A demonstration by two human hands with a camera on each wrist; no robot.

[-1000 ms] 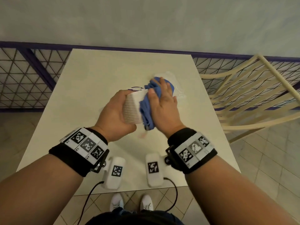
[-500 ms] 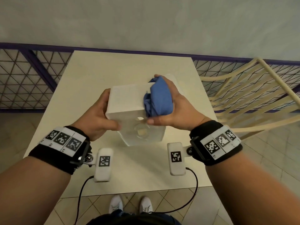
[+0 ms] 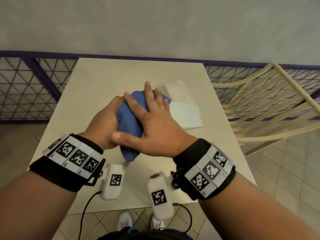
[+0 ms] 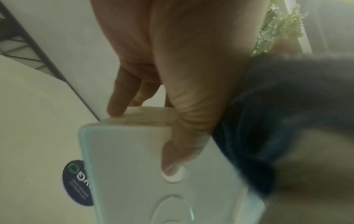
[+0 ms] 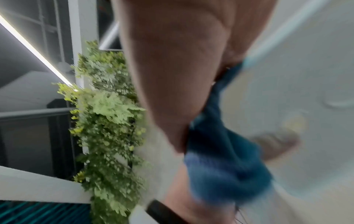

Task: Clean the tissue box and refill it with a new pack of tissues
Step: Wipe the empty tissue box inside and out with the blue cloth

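Pale table (image 3: 107, 80) set against a railing, with a chair (image 3: 270, 101) at right: in the head view the left hand (image 3: 103, 125) grips the tissue box, here hidden under a blue cloth (image 3: 129, 118), while the right hand (image 3: 154, 122) presses the cloth flat with spread fingers; a tissue pack (image 3: 176, 89) and a white lid-like panel (image 3: 186, 115) lie just beyond. Left wrist view: the box (image 4: 134, 174) is held above the table, thumb curled on its face, fingers behind its edge, the cloth (image 4: 268, 136) alongside. Right wrist view, blurred: palm (image 5: 182, 68) on the cloth (image 5: 226, 159) against the box (image 5: 287, 68). Risk, as judged: hard wiping against a one-handed hold may twist the box loose, or a swing may knock the pack.
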